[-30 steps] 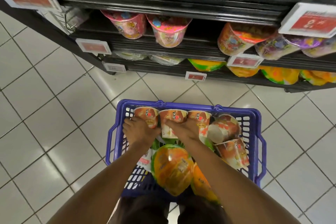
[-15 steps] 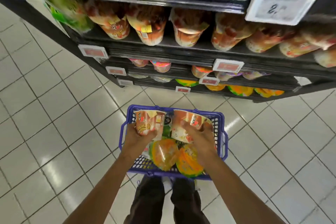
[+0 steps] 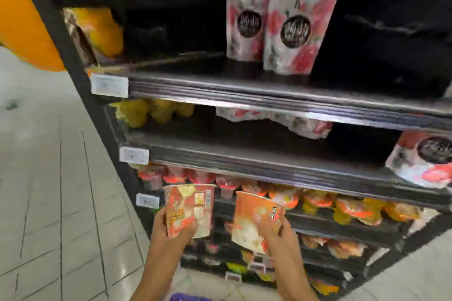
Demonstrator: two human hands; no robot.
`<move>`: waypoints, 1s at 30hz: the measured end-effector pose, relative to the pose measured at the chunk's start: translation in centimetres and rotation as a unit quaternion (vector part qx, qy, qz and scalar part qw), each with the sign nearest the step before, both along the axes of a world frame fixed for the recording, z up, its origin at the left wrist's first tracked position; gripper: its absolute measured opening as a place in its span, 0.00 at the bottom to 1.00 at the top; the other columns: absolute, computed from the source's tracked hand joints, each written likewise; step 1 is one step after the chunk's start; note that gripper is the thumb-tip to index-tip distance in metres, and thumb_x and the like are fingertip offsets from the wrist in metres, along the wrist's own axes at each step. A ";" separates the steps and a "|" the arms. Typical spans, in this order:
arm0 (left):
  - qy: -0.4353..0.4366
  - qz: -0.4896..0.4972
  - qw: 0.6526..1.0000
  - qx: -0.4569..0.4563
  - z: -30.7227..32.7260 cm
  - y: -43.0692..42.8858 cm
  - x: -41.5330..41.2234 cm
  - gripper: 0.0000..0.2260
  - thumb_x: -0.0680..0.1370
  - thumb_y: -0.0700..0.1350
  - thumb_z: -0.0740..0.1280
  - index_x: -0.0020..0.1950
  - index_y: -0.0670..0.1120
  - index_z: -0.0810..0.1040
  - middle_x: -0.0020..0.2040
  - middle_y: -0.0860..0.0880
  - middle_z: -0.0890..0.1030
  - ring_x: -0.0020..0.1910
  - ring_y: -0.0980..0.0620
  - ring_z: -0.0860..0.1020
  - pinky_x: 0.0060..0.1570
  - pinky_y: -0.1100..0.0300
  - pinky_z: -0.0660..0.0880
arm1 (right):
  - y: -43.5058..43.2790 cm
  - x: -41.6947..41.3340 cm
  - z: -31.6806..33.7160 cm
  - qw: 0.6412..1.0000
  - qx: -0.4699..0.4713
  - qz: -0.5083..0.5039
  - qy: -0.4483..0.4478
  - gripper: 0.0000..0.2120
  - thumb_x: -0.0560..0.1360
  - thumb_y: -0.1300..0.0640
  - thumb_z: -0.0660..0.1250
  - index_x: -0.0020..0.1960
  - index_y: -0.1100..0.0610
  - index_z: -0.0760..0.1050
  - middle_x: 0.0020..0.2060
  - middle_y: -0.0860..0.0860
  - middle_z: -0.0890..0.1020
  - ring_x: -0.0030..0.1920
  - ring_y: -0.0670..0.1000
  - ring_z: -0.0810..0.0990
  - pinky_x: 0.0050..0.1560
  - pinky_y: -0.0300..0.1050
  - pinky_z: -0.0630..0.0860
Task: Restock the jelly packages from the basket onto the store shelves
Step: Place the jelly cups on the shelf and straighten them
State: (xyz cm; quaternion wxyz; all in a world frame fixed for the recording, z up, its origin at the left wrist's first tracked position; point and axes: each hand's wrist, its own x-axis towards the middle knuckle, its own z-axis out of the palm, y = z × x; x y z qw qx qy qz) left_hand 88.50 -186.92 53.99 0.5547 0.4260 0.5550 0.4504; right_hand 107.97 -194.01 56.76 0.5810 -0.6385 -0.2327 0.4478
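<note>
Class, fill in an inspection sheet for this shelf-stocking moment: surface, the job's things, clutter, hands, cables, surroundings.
Surface: black shelves, several tiers, partly stocked; the picture is blurred.
Job's things: left cup and right cup, orange-and-white jelly cups, held in front of the lower tiers; basket shows only as a purple sliver at the bottom edge.
Clutter: nothing seen.
Hands: left hand grips the left cup; right hand grips the right cup, which is tilted.
Cables: nothing seen.
Surroundings: pale tiled floor; price tags on the shelf edges; pink pouches on an upper tier; orange shape at upper left, too blurred to identify.
</note>
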 end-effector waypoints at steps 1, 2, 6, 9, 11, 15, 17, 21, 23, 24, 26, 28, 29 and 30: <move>-0.019 -0.003 0.999 0.026 3.2 0.5 0.2 0.26 0.67 0.44 0.79 0.59 0.56 0.71 0.54 0.51 0.81 0.50 0.53 0.80 0.50 0.54 0.73 | 0.4 0.4 2.4 1.000 0.015 -0.002 -0.020 0.36 0.64 0.39 0.74 0.69 0.44 0.68 0.59 0.42 0.77 0.54 0.48 0.78 0.45 0.38 0.73; -0.040 -0.003 0.998 0.050 6.3 0.9 0.3 0.30 0.64 0.44 0.80 0.61 0.55 0.70 0.55 0.50 0.81 0.51 0.51 0.79 0.54 0.52 0.73 | 0.7 0.9 4.8 0.999 0.033 -0.005 -0.040 0.34 0.66 0.42 0.75 0.69 0.49 0.71 0.61 0.48 0.78 0.55 0.51 0.79 0.43 0.37 0.74; -0.078 -0.024 0.985 0.153 18.2 3.3 0.0 0.46 0.52 0.47 0.79 0.69 0.47 0.68 0.60 0.42 0.79 0.60 0.40 0.77 0.66 0.42 0.70 | 2.0 1.9 15.9 0.987 0.107 -0.024 -0.117 0.15 0.69 0.57 0.77 0.55 0.54 0.80 0.45 0.51 0.85 0.41 0.46 0.82 0.36 0.37 0.71; -0.064 -0.049 0.967 0.241 26.3 5.6 -0.6 0.34 0.63 0.37 0.78 0.66 0.45 0.69 0.49 0.49 0.81 0.54 0.44 0.80 0.49 0.56 0.73 | 2.5 1.3 24.3 0.968 0.189 -0.043 -0.162 0.16 0.66 0.57 0.80 0.52 0.54 0.81 0.37 0.48 0.86 0.36 0.44 0.83 0.37 0.37 0.72; -0.086 -0.070 0.947 0.303 31.5 6.9 -1.2 0.38 0.57 0.41 0.79 0.64 0.48 0.68 0.48 0.51 0.81 0.47 0.52 0.81 0.43 0.60 0.73 | 2.9 0.5 29.3 0.948 0.252 -0.055 -0.186 0.17 0.65 0.56 0.79 0.52 0.56 0.81 0.35 0.48 0.86 0.34 0.42 0.83 0.38 0.38 0.73; -0.110 -0.119 0.905 0.392 40.2 9.0 -3.0 0.46 0.45 0.56 0.75 0.62 0.54 0.68 0.49 0.50 0.83 0.45 0.54 0.84 0.39 0.65 0.75 | 4.4 -1.8 37.4 0.910 0.346 -0.063 -0.221 0.29 0.52 0.43 0.76 0.50 0.56 0.81 0.33 0.46 0.85 0.31 0.40 0.82 0.32 0.32 0.75; -0.120 -0.140 0.884 0.429 43.4 10.0 -3.8 0.41 0.47 0.59 0.77 0.59 0.59 0.68 0.49 0.56 0.84 0.46 0.60 0.83 0.38 0.67 0.76 | 5.7 -3.1 40.3 0.900 0.369 -0.051 -0.225 0.30 0.56 0.40 0.75 0.54 0.54 0.80 0.40 0.46 0.87 0.38 0.42 0.85 0.39 0.40 0.76; -0.101 -0.149 0.855 0.487 49.0 11.8 -5.0 0.44 0.52 0.65 0.80 0.64 0.60 0.65 0.53 0.57 0.82 0.46 0.70 0.80 0.34 0.76 0.74 | 7.8 -5.4 45.3 0.866 0.413 -0.061 -0.276 0.34 0.57 0.32 0.72 0.56 0.51 0.79 0.46 0.47 0.87 0.46 0.47 0.86 0.46 0.44 0.77; -0.096 -0.147 0.842 0.510 51.5 12.8 -5.0 0.42 0.56 0.62 0.77 0.65 0.57 0.63 0.55 0.56 0.79 0.46 0.70 0.79 0.33 0.78 0.73 | 8.6 -6.2 47.8 0.852 0.432 -0.069 -0.288 0.32 0.59 0.34 0.73 0.57 0.51 0.79 0.47 0.50 0.87 0.47 0.49 0.86 0.41 0.39 0.80; -0.097 -0.141 0.838 0.518 52.8 13.3 -4.9 0.40 0.58 0.60 0.77 0.65 0.56 0.62 0.55 0.56 0.79 0.46 0.68 0.80 0.33 0.76 0.73 | 9.0 -6.4 49.2 0.845 0.440 -0.076 -0.294 0.32 0.59 0.34 0.74 0.57 0.52 0.79 0.46 0.50 0.87 0.46 0.49 0.86 0.40 0.38 0.80; -0.090 -0.125 0.834 0.530 55.5 14.3 -4.5 0.39 0.62 0.57 0.78 0.66 0.54 0.62 0.55 0.57 0.77 0.46 0.62 0.80 0.36 0.72 0.73 | 9.7 -6.3 51.8 0.832 0.443 -0.100 -0.318 0.35 0.57 0.32 0.75 0.56 0.51 0.79 0.46 0.49 0.87 0.47 0.49 0.86 0.45 0.42 0.80; -0.073 -0.115 0.830 0.541 58.0 15.2 -3.9 0.40 0.64 0.58 0.78 0.69 0.51 0.62 0.53 0.58 0.76 0.48 0.62 0.77 0.38 0.70 0.69 | 10.4 -6.0 54.2 0.823 0.438 -0.122 -0.340 0.37 0.55 0.29 0.76 0.55 0.51 0.79 0.46 0.48 0.87 0.47 0.49 0.86 0.49 0.46 0.79; -0.065 -0.112 0.826 0.549 59.1 15.5 -3.6 0.40 0.64 0.58 0.78 0.69 0.50 0.62 0.53 0.58 0.75 0.48 0.62 0.76 0.38 0.70 0.68 | 10.6 -5.7 55.3 0.820 0.433 -0.132 -0.349 0.38 0.54 0.29 0.74 0.55 0.51 0.78 0.46 0.48 0.87 0.47 0.48 0.86 0.48 0.45 0.79; -0.056 -0.109 0.821 0.558 60.3 15.6 -3.2 0.40 0.65 0.57 0.78 0.70 0.49 0.62 0.52 0.58 0.75 0.48 0.62 0.75 0.38 0.70 0.68 | 10.8 -5.4 56.4 0.819 0.430 -0.141 -0.354 0.37 0.54 0.29 0.74 0.55 0.52 0.79 0.44 0.47 0.87 0.46 0.48 0.86 0.46 0.44 0.79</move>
